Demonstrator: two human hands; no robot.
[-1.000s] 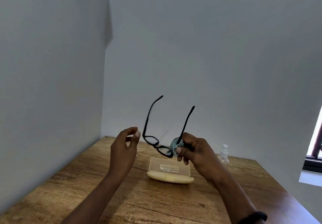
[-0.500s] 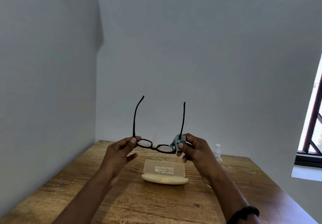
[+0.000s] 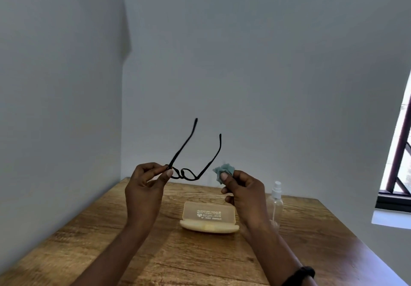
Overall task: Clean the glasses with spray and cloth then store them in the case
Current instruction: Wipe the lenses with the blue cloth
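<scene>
The left hand (image 3: 144, 188) holds the black glasses (image 3: 181, 172) in the air above the tabletop (image 3: 89, 241). Its thumb and first finger pinch the frame at its left corner. Both side arms of the glasses are unfolded and point up and away, toward the far wall.

The right hand (image 3: 244, 194) is raised at the same height and pinches a small crumpled grey-green cloth (image 3: 224, 171) between thumb and fingers. The cloth is just beside the right corner of the frame, with a narrow gap between them.

Under the hands, the cream-coloured case (image 3: 209, 219) lies open on the wooden tabletop, its lid standing up with print on it. To the right of the case stands a clear spray bottle (image 3: 277, 201) with a white top, partly hidden behind the right hand. There is a black band (image 3: 300, 274) on the right wrist.
</scene>
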